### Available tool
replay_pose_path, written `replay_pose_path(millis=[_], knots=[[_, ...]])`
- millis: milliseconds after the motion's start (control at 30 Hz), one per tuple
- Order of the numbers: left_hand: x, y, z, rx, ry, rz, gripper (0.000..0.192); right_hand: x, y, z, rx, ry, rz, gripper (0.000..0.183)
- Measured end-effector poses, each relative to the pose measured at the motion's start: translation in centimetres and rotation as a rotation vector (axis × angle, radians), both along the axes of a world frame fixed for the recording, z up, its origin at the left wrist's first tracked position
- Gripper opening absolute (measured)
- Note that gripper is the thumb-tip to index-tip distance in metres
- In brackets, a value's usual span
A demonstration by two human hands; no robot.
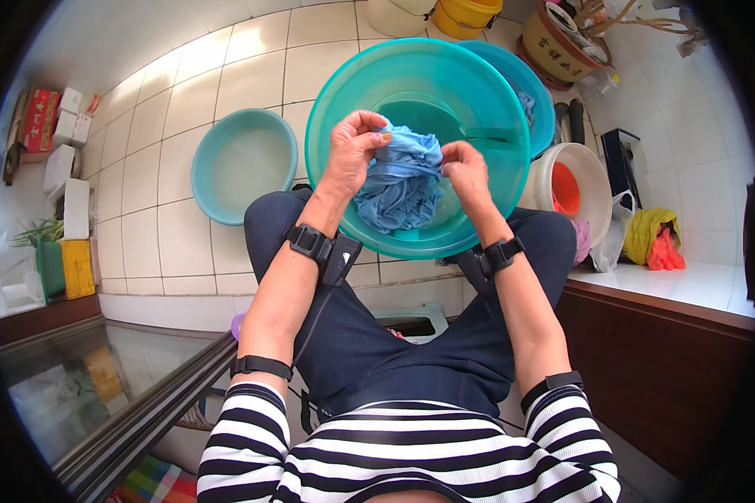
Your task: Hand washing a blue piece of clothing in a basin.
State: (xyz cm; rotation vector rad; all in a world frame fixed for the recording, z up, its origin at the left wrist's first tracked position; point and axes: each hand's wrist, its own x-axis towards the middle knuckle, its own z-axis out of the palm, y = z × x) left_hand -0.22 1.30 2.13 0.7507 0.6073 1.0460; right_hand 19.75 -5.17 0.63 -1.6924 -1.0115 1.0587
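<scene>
A bunched light-blue cloth (402, 188) hangs from both my hands inside a large teal plastic basin (497, 82). My left hand (354, 148) pinches its upper left part between thumb and fingers. At the cloth's right edge, my right hand (467, 170) grips a fold with the fingertips. The lower part of the cloth is crumpled and lies against the near inner side of the basin. Greenish liquid shows in the bottom, mostly behind the cloth. Whether the cloth is a garment cannot be told.
A smaller blue-green basin (245, 166) with cloudy water stands on the tiles at left. Behind the large basin, a blue basin (535, 94) holds cloth. At right are a white bucket (594, 188) with something red inside and a potted plant (560, 47). Yellow bucket (465, 16) stands far back.
</scene>
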Motion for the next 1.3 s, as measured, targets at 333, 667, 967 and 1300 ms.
replay_pose_path(millis=[333, 667, 967, 1300], knots=[[-0.1, 0.4, 0.5, -0.016, -0.245, -0.057, 0.019, -3.3, 1.0, 2.9, 0.043, 0.189, 0.302, 0.054], [0.7, 0.3, -4.2, -0.323, 0.071, 0.099, 0.023, -12.0, -0.5, 3.2, 0.417, -0.716, 0.016, 0.025], [0.4, 0.7, -5.3, -0.243, 0.136, 0.173, 0.02, -12.2, -0.8, 2.8, 0.396, -0.87, 0.089, 0.025], [1.4, -0.3, -3.9, -0.304, -0.029, 0.233, 0.014, -11.9, 0.1, 2.3, 0.324, -0.949, 0.03, 0.022]])
